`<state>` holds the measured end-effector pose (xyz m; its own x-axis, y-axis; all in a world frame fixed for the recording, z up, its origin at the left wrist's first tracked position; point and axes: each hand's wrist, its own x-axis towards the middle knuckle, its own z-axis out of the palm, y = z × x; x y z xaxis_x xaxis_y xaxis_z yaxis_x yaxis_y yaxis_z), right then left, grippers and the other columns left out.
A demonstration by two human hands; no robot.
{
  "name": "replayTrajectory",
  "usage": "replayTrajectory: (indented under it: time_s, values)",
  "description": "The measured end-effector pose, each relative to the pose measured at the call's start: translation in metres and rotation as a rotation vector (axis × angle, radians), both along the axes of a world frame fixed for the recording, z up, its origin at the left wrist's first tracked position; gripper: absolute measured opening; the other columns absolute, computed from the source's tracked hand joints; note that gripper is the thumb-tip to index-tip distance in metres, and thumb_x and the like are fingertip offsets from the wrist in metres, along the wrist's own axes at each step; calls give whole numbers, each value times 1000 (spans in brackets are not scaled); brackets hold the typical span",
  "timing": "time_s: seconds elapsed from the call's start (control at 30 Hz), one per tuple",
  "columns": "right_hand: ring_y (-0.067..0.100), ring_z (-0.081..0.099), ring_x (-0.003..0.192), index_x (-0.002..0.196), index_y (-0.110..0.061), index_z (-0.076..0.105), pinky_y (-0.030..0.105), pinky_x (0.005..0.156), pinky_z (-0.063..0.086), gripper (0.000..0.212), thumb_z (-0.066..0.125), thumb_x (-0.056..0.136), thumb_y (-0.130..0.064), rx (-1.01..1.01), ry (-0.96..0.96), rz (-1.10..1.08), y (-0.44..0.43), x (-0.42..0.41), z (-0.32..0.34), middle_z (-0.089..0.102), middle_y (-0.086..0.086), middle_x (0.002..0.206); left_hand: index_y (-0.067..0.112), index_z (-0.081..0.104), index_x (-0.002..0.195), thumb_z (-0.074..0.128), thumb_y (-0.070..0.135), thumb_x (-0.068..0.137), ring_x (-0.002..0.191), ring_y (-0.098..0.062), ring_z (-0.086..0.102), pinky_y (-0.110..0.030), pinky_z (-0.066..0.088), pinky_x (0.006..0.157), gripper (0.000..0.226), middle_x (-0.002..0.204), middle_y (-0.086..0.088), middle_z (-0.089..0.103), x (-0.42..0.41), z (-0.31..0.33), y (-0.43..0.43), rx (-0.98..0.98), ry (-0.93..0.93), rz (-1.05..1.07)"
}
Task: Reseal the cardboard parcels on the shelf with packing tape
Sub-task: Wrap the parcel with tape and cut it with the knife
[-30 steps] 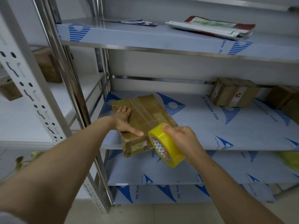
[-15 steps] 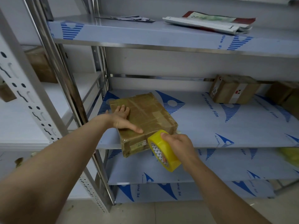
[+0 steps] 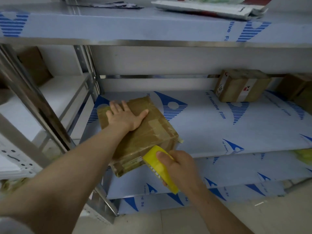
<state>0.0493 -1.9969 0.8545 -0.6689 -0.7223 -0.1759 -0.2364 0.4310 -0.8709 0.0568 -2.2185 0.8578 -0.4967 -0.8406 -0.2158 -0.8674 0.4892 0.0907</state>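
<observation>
A brown cardboard parcel (image 3: pixel 152 132), wrapped in clear tape, lies at the left front of the middle shelf (image 3: pixel 219 132), its near corner hanging over the shelf edge. My left hand (image 3: pixel 125 116) lies flat on the parcel's top with straight, spread fingers. My right hand (image 3: pixel 179 168) grips a yellow roll of packing tape (image 3: pixel 159 169), which sits against the parcel's near front face, just below its top edge. A short tape end sticks out at the parcel's right corner.
A second taped parcel (image 3: pixel 241 85) and more brown boxes (image 3: pixel 293 86) stand at the back right of the same shelf. Flat mailers (image 3: pixel 211 7) lie on the upper shelf. Steel uprights (image 3: pixel 42 107) stand at left, with another rack behind. Lower shelves and floor lie below.
My left hand slid further onto the parcel's top and spread flat. The tape roll in my right hand moved down against the parcel's front face. The camera came closer.
</observation>
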Motion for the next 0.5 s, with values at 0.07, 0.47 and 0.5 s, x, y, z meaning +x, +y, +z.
replayTrajectory:
  time_s: [0.07,0.47,0.5]
  values:
    - [38,62,64,69,-16,52,48,66,55,59,37,63,-73,1,38,18,0,-3,-4,57,17,59,7,4,152,10,84,79,145,-36,8,-49,9,115,107,157,-21,9,-4,0,-19,-113,-40,33]
    - [37,60,70,68,-18,55,45,68,54,55,38,65,-70,-21,-33,39,-5,-15,-25,53,5,60,3,60,107,27,34,102,100,-34,55,-38,35,88,45,102,-18,59,-25,-10,-77,-169,214,165]
    - [37,60,69,65,-20,53,47,68,54,53,38,64,-72,-31,-28,20,-6,-15,-27,51,7,57,2,60,103,28,32,102,97,-33,55,-39,34,93,44,94,-17,58,-26,-13,-75,-244,192,135]
